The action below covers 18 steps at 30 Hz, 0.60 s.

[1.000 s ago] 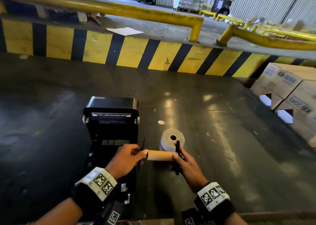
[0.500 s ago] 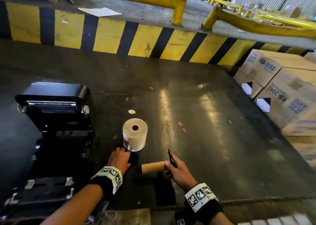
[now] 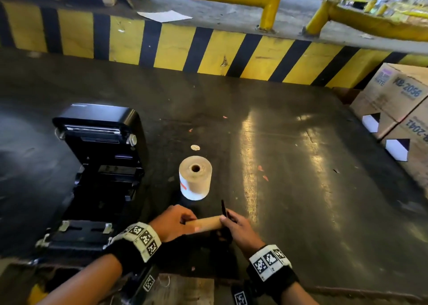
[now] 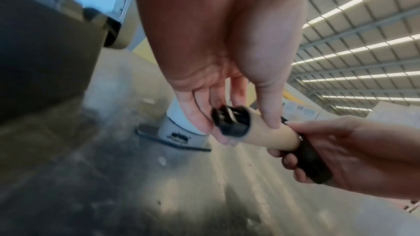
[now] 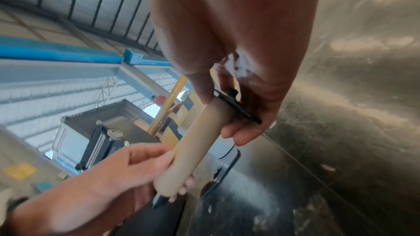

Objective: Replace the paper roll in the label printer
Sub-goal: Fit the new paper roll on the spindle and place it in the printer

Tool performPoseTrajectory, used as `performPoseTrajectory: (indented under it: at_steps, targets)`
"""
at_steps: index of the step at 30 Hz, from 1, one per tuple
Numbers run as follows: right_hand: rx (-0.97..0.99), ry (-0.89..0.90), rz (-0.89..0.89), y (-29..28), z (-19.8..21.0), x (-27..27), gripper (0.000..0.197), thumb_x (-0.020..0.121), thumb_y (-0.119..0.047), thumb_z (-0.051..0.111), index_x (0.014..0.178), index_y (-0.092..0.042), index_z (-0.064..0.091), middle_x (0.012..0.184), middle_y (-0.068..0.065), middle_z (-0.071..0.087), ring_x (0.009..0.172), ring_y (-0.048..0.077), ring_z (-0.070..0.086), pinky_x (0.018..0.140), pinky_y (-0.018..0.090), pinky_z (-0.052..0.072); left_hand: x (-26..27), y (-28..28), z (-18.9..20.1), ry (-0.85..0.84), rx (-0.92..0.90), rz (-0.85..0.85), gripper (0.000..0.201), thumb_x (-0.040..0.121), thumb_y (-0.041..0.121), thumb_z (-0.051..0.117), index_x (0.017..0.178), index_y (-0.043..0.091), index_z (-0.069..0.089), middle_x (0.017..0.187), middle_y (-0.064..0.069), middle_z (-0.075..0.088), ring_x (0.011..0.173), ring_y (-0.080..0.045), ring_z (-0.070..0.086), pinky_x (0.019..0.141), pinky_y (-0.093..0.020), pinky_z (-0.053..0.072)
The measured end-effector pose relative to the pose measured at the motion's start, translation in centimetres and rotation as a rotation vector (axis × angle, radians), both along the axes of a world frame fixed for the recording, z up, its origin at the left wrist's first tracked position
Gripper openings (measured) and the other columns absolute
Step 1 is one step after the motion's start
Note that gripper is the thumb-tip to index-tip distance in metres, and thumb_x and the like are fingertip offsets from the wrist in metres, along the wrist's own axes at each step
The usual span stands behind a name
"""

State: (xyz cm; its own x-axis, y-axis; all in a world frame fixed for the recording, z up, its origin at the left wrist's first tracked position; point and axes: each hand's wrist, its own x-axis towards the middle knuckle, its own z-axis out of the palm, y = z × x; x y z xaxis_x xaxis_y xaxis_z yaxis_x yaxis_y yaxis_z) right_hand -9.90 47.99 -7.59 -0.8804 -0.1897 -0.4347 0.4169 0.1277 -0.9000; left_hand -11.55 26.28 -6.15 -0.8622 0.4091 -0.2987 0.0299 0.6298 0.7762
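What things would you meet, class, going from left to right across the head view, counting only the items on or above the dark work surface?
label printer → left hand → paper roll → cardboard core → right hand → cardboard boxes

left hand (image 3: 172, 223) | right hand (image 3: 238, 229) | wrists: black bands, white square-code tags | forearms bare, no sleeves

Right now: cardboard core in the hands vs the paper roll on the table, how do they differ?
The cardboard core is bare and thin; the paper roll is fat with wound paper.
The core lies sideways, held by the left hand and right hand; the roll stands on end, untouched.
The core carries a black spindle; the roll's hole is empty.
Both are tan cylinders.
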Motion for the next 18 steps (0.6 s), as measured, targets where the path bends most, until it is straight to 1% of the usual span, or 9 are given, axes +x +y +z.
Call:
performPoseTrajectory:
  at_steps: [2,4,8,11,13,14,15,16,18]
  targets:
    - [-0.038,-0.013,0.009,0.4,0.1,-0.4,0.017,0.096,-0.005,0.044,0.096,-0.014,0.059,0.077,0.005,0.058,0.051,0.007,0.059,0.05,0.019,0.052,0.3,-1.1,1.0,0.002,-0.085,-0.028,0.016,0.072,0.039,0.073,0.085,0.032,0.067,0.079,0.01,0.069,0.076,-0.005,0.064,0.078,-0.031,0.054]
    - [-0.032,0.002,-0.009,1.3,0.6,-1.1,0.021,0.097,-0.004,0.042,0.088,-0.012,0.059,0.074,0.006,0.059,0.05,0.006,0.06,0.048,0.018,0.051,0.3,-2.4,1.7,0.015,-0.19,-0.034,0.021,0.076,0.038,0.071,0.093,0.026,0.069,0.086,0.005,0.07,0.081,-0.009,0.065,0.078,-0.031,0.054]
    - [0.06,0.054,-0.135,3.7,0.1,-2.8,0.025,0.095,0.001,0.044,0.079,-0.012,0.059,0.074,0.013,0.059,0.052,0.012,0.06,0.046,0.018,0.051,-0.4,-5.1,2.3,0.103,-0.457,0.106,0.02,0.074,0.038,0.068,0.091,0.027,0.069,0.091,-0.002,0.069,0.082,-0.017,0.065,0.073,-0.033,0.053]
    - [0.196,0.071,-0.145,3.5,-1.0,-3.0,0.021,0.092,0.002,0.051,0.078,-0.011,0.06,0.071,0.008,0.058,0.047,0.007,0.058,0.044,0.018,0.05,-0.6,-5.0,1.5,0.097,-0.444,0.171,0.022,0.076,0.037,0.066,0.094,0.026,0.067,0.094,-0.004,0.068,0.083,-0.021,0.065,0.075,-0.037,0.054]
    - [0.301,0.059,-0.061,2.3,-2.6,-2.6,0.008,0.089,-0.003,0.057,0.089,-0.008,0.063,0.076,0.007,0.063,0.058,0.013,0.062,0.055,0.029,0.055,-0.4,-3.9,0.8,0.078,-0.403,0.167,0.024,0.077,0.035,0.066,0.097,0.024,0.067,0.099,-0.004,0.069,0.088,-0.022,0.066,0.079,-0.04,0.055]
    - [0.353,0.057,-0.017,1.5,-3.1,-2.3,0.009,0.088,-0.007,0.061,0.096,-0.006,0.065,0.083,0.008,0.066,0.069,0.019,0.065,0.066,0.035,0.058,-0.4,-3.2,0.4,0.076,-0.411,0.152,0.024,0.078,0.034,0.066,0.1,0.023,0.066,0.103,-0.005,0.068,0.091,-0.022,0.065,0.081,-0.039,0.054]
    - [0.386,0.053,0.005,0.7,-3.8,-2.1,0.018,0.085,-0.012,0.065,0.102,-0.004,0.066,0.091,0.01,0.069,0.08,0.023,0.067,0.078,0.04,0.057,-0.3,-2.6,0.0,0.074,-0.43,0.136,0.024,0.08,0.032,0.065,0.102,0.022,0.065,0.106,-0.005,0.067,0.094,-0.023,0.065,0.082,-0.037,0.053]
    - [0.423,0.051,0.006,0.0,-4.2,-2.0,0.027,0.083,-0.016,0.068,0.106,-0.003,0.066,0.1,0.012,0.07,0.09,0.026,0.067,0.087,0.04,0.055,-0.3,-2.1,-0.4,0.074,-0.45,0.119,0.024,0.081,0.031,0.064,0.103,0.021,0.064,0.108,-0.006,0.066,0.096,-0.023,0.064,0.081,-0.035,0.052]
    - [0.517,0.094,0.021,-1.1,-4.4,-1.8,0.033,0.082,-0.021,0.069,0.111,-0.006,0.067,0.109,0.011,0.07,0.102,0.024,0.065,0.091,0.03,0.05,-0.1,-1.4,-1.0,0.071,-0.487,0.101,0.025,0.082,0.031,0.064,0.104,0.02,0.063,0.11,-0.007,0.064,0.097,-0.025,0.062,0.079,-0.033,0.049]
